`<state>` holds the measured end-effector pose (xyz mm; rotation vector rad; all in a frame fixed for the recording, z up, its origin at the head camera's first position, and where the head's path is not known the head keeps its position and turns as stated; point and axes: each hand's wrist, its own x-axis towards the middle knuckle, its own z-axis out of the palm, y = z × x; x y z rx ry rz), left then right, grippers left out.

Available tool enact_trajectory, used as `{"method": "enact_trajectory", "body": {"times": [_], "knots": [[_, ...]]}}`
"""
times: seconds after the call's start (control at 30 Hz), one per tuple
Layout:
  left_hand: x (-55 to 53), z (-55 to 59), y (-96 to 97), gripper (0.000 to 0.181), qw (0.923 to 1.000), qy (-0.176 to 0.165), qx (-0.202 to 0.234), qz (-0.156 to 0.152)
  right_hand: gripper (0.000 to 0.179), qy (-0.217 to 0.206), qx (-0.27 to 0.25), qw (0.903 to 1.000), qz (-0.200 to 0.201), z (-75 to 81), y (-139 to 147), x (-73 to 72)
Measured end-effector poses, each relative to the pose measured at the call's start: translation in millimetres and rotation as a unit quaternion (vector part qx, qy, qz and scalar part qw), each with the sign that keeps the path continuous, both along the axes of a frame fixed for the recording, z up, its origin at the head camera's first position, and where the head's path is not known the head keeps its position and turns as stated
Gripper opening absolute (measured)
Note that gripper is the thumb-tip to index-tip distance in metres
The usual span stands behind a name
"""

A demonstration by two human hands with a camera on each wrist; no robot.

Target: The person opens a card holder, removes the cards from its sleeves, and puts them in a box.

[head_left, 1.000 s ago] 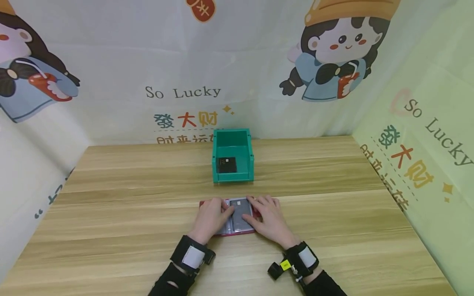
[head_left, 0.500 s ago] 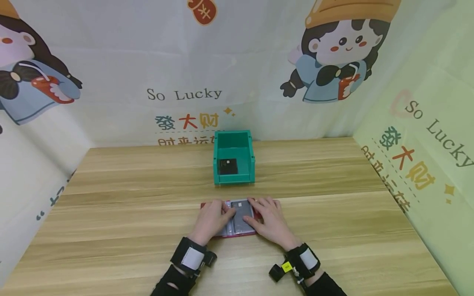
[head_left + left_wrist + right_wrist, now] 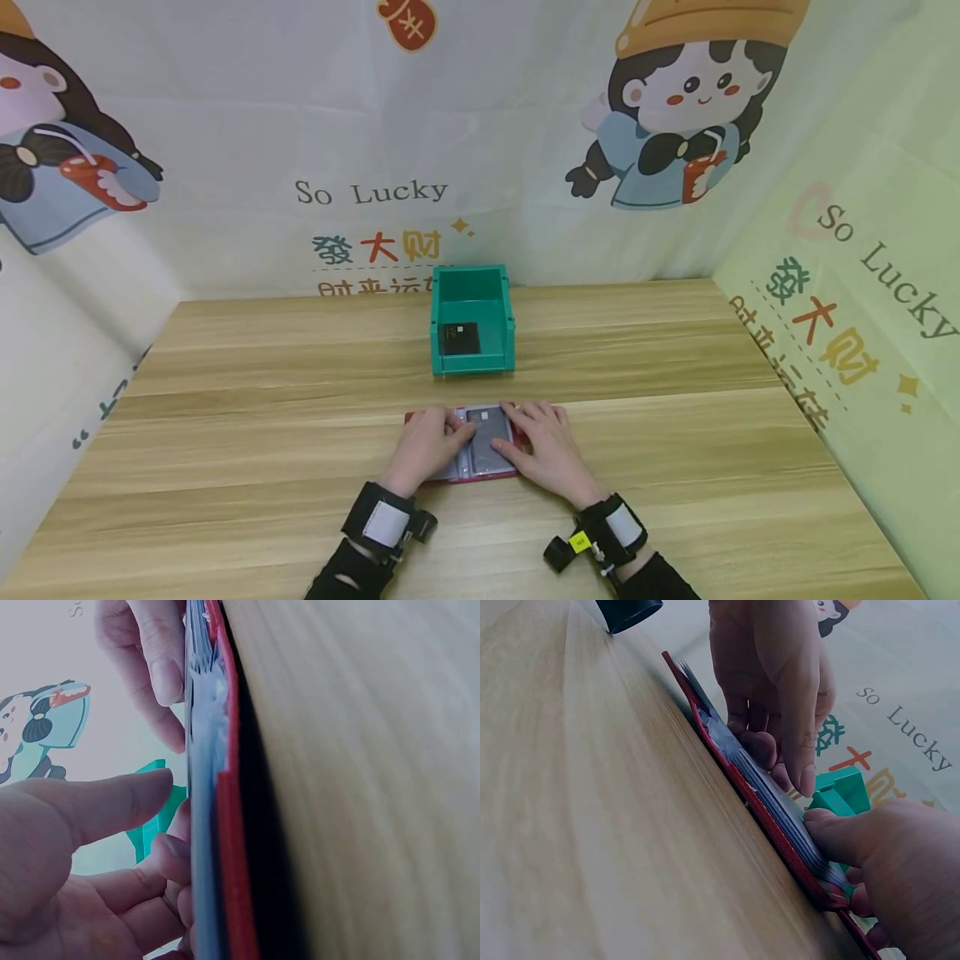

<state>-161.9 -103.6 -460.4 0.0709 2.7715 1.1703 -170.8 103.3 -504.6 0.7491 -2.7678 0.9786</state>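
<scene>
A red card holder [image 3: 237, 862] lies spread on the table, its clear sleeves stacked in layers. Under the right-hand clear sleeve is a dark grey card [image 3: 487, 454] with a small pale chip square. My left hand [image 3: 426, 446] rests on the left page, fingers bent against the sleeves and thumb reaching to the card's left edge. In the left wrist view that thumb is straight and apart from the fingers. My right hand [image 3: 551, 446] lies over the right page, thumb pressed on the sleeve and the other fingers spread along the holder's right side.
Behind the holder stands a green bin [image 3: 474, 363] with a black card [image 3: 461, 339] inside it. Both wrists wear black straps with small cameras. A printed cloth [image 3: 510, 150] hangs behind the wooden table [image 3: 225, 400] and along its sides.
Both hands keep their places on the card holder. Only a slight shift of the head view shows.
</scene>
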Motion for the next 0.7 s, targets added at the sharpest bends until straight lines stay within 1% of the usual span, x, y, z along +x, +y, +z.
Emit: {"method": "enact_trajectory", "body": {"times": [0.13,0.3,0.47,0.53,0.7], "knots": [[-0.2,-0.4,-0.4,0.022,1.0000,0.003,0.003,-0.006,0.056,0.002,0.003,1.0000,0.000,0.6,-0.2,0.2],[-1.7,-0.9,-0.4,0.024,1.0000,-0.001,0.002,-0.005,0.055,0.005,0.004,1.0000,0.000,0.3,-0.3,0.4],[-1.6,-1.9,0.0,0.022,0.9999,0.009,0.002,-0.004,0.053,0.007,0.004,1.0000,0.003,-0.1,0.0,0.7],[-1.4,-2.5,-0.3,0.021,0.9999,0.010,0.009,-0.004,0.053,0.006,0.004,1.0000,0.004,0.0,0.1,0.8],[-2.4,-3.5,-2.9,0.019,0.9995,-0.004,0.030,0.002,0.052,-0.003,0.004,1.0000,0.006,0.6,0.1,1.0]]}}
